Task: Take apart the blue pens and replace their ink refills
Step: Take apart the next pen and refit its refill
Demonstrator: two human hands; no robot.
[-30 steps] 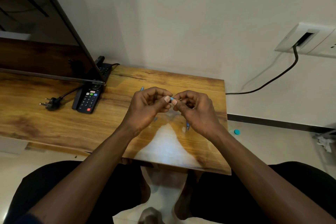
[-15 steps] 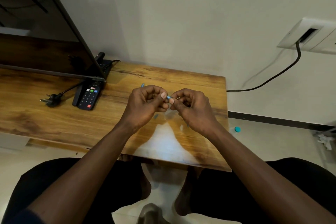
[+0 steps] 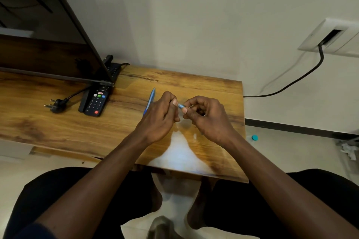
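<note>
Above the table (image 3: 58, 126), right of the remote control (image 3: 95, 102), a person's left hand (image 3: 161, 116) and right hand (image 3: 207, 118), fingers curled, pinch a blue pen piece (image 3: 180, 105) between their fingertips. A blue pen (image 3: 151, 100) slants between the remote control and the left hand, its lower end hidden.

A black remote control (image 3: 95, 103) lies on the wooden bench (image 3: 48, 122) at the lower corner of a dark flat screen (image 3: 44, 44), a loose black plug (image 3: 56, 105) just left of it. A black cable (image 3: 299, 79) hangs from a white wall socket (image 3: 330, 37); a teal-capped bottle (image 3: 254, 137) is on the floor (image 3: 291, 151).
</note>
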